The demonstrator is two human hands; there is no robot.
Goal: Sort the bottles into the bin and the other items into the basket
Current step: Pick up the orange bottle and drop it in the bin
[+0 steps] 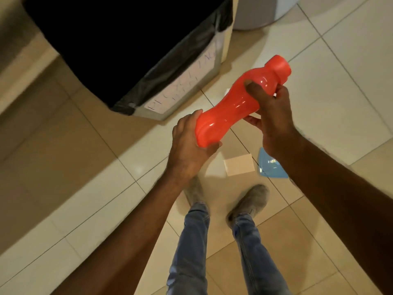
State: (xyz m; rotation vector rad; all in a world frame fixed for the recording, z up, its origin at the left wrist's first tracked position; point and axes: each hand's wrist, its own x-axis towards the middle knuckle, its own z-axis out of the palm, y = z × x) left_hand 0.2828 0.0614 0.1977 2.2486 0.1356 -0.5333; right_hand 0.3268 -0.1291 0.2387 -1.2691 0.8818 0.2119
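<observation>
A red plastic bottle (238,103) lies slanted in the air, cap end up and to the right. My left hand (189,150) cups its base from below. My right hand (270,116) wraps around its upper body, thumb on top. To the upper left stands the bin (185,86), lined with a black bag and labelled with a handwritten paper sheet; the bottle is just right of the bin's near corner. No basket shows in the view.
On the tiled floor below my hands lie a beige card (239,165) and a blue plastic item (270,165), partly hidden by my right forearm. My legs and shoes (251,201) stand beneath. A grey rounded container (263,11) sits at the top right.
</observation>
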